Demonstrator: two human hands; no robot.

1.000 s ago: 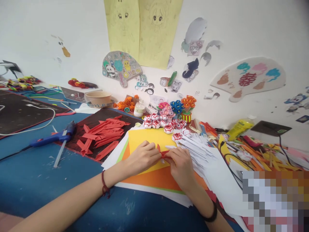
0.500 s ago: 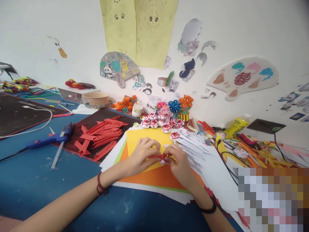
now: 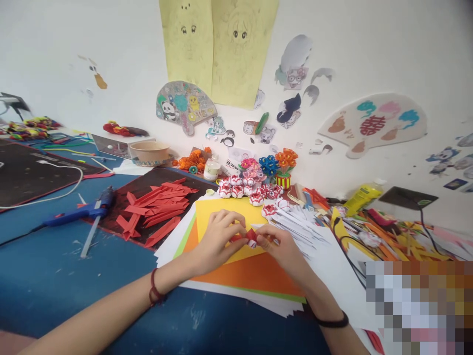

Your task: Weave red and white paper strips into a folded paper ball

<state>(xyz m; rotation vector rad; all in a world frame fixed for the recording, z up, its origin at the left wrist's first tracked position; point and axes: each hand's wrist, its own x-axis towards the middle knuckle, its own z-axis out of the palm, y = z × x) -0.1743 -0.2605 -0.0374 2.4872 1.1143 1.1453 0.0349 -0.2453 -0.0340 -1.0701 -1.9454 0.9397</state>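
Between my two hands is a small red and white folded paper piece (image 3: 252, 236), held over a stack of yellow (image 3: 207, 217) and orange paper (image 3: 236, 276). My left hand (image 3: 223, 236) pinches its left side, thumb below and fingers above. At its right side, my right hand (image 3: 275, 244) grips with thumb and fingertips; the fingers partly cover the piece. Several finished red and white paper rosettes (image 3: 256, 198) sit just behind the stack. White folded paper strips (image 3: 299, 224) fan out to the right of my right hand.
Red folded strips (image 3: 158, 207) are heaped on a dark mat at left. A blue glue gun (image 3: 88, 211) lies beside them with its cord. Paper flowers (image 3: 286, 160), a small bottle (image 3: 212, 169) and a bowl (image 3: 150, 152) stand along the wall. Coloured scraps (image 3: 399, 236) and a yellow bottle (image 3: 364, 197) crowd the right.
My right hand has turned and shifted slightly right, its fingers straighter, so more of the red and white piece shows. The left hand keeps its pinch. The view has shifted slightly.
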